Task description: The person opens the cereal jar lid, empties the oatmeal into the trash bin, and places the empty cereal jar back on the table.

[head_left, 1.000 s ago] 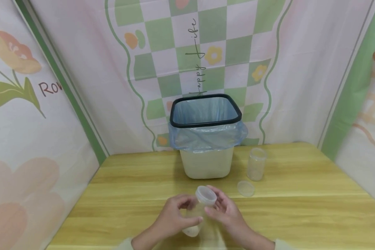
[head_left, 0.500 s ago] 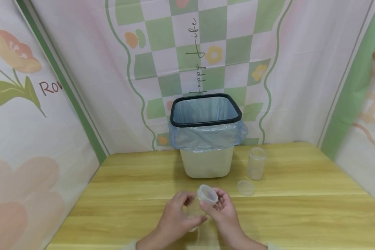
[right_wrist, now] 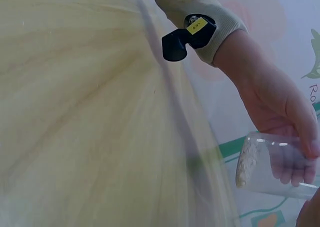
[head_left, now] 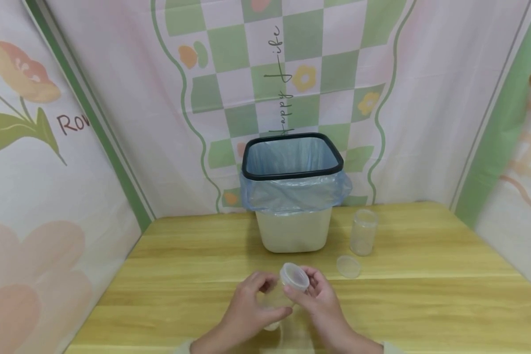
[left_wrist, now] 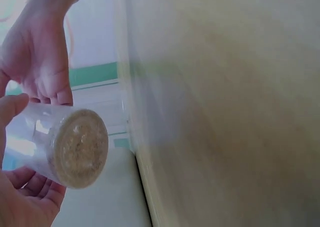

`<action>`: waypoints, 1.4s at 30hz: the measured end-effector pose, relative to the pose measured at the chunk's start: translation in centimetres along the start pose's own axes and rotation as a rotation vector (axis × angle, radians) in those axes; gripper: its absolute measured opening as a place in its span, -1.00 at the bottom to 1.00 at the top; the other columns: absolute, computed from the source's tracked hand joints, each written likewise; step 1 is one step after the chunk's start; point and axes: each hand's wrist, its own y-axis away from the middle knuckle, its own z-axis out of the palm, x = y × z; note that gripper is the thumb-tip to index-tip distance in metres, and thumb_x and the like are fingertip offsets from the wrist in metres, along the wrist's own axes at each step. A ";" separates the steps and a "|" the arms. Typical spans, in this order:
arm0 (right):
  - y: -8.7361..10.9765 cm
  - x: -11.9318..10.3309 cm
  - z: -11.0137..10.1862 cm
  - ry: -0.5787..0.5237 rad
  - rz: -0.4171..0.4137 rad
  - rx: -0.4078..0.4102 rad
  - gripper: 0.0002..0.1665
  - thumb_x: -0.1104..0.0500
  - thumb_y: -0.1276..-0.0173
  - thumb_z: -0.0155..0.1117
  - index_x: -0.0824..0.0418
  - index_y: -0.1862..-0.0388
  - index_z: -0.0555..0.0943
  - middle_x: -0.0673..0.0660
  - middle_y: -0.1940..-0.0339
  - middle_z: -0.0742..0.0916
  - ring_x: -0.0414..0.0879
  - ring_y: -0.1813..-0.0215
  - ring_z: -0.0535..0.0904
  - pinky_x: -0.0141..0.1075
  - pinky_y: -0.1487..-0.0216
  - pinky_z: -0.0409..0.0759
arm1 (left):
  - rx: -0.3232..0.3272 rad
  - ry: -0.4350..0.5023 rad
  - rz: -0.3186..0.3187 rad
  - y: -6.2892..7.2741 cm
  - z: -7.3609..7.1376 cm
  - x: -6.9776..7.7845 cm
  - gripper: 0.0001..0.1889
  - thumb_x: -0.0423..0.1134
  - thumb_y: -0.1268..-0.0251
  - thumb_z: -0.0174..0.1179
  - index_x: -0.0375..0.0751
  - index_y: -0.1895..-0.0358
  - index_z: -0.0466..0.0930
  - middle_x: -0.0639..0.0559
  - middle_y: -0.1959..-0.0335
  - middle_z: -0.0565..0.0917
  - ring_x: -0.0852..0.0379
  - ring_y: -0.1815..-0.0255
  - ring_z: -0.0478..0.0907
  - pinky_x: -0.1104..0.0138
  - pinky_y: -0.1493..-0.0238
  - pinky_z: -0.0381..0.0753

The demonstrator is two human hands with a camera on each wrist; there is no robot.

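A clear plastic jar [head_left: 275, 299] is held tilted just above the table, its translucent lid [head_left: 294, 276] facing up and to the right. Fingers and thumb of my left hand [head_left: 250, 307] wrap the jar's body. My right hand [head_left: 319, 307] grips at the lid, thumb on its near edge and fingers behind. In the left wrist view the jar's round base [left_wrist: 81, 149] shows a beige grainy layer inside. The right wrist view shows the same pale layer [right_wrist: 247, 162] against the base, with my left hand's fingers seen through the clear wall.
Behind the hands stands a cream bin [head_left: 294, 231] with a black rim and a blue bag liner [head_left: 292, 194]. To its right are another clear jar [head_left: 364, 232], upright and without a lid, and a loose clear lid [head_left: 348, 266] lying flat on the wooden table [head_left: 425, 295].
The jar has moved slightly to the right and the left hand now covers more of its body. The right thumb has shifted up to the lid's edge. Over the last half second little differs.
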 end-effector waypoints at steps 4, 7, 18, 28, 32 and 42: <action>-0.3 -0.1 -0.8 -0.011 -0.029 -0.084 -0.42 0.35 -0.22 0.34 0.40 -0.21 0.38 0.24 -0.12 0.59 -0.04 -0.17 0.53 -0.37 -0.14 0.50 | -0.050 0.066 -0.025 -0.1 -0.4 -0.3 -0.50 -0.05 0.01 0.50 -0.16 0.00 0.59 0.17 0.18 0.58 0.05 0.17 0.57 0.34 0.07 0.62; -0.6 -0.1 -1.7 0.008 -0.050 -0.175 -0.40 0.35 -0.26 0.31 0.46 -0.25 0.36 0.28 -0.16 0.57 -0.06 -0.17 0.53 -0.36 -0.17 0.49 | -0.096 0.108 -0.042 -0.2 -0.7 -0.6 -0.51 -0.05 -0.03 0.48 -0.16 -0.02 0.59 0.13 0.19 0.59 0.10 0.16 0.56 0.32 0.03 0.61; -1.7 0.1 -3.5 0.014 -0.095 -0.463 -0.30 0.32 -0.36 0.19 0.55 -0.38 0.19 0.34 -0.26 0.48 -0.12 -0.23 0.49 -0.31 -0.22 0.45 | -0.242 0.217 -0.101 -0.2 -1.2 -1.5 -0.58 -0.11 -0.13 0.41 -0.17 -0.04 0.61 0.05 0.14 0.61 0.19 0.11 0.52 0.28 -0.05 0.57; -1.4 0.2 -3.0 -0.020 -0.112 -0.430 -0.16 0.37 -0.30 0.21 0.51 -0.46 0.03 0.46 -0.38 0.32 -0.16 -0.30 0.41 -0.40 -0.29 0.34 | -0.174 0.174 -0.099 -0.3 -0.8 -1.3 -0.55 -0.08 -0.09 0.44 -0.20 -0.03 0.61 -0.02 0.14 0.63 0.13 0.11 0.55 0.27 -0.02 0.59; -0.8 0.0 -1.8 -0.015 -0.099 -0.253 -0.22 0.39 -0.24 0.27 0.49 -0.39 0.18 0.38 -0.30 0.44 -0.12 -0.25 0.44 -0.43 -0.24 0.38 | -0.085 0.135 -0.094 -0.2 -0.5 -1.0 -0.53 -0.05 -0.04 0.47 -0.14 -0.02 0.60 -0.01 0.18 0.62 0.09 0.14 0.56 0.28 0.00 0.60; 0.1 -0.3 0.8 -0.009 -0.032 0.032 -0.27 0.36 -0.19 0.36 0.43 -0.26 0.22 0.27 -0.21 0.48 -0.09 -0.16 0.45 -0.43 -0.15 0.44 | 0.148 -0.068 0.052 0.0 1.1 -0.3 -0.49 -0.08 0.09 0.54 -0.21 0.07 0.58 0.14 0.22 0.59 0.10 0.21 0.55 0.33 0.14 0.61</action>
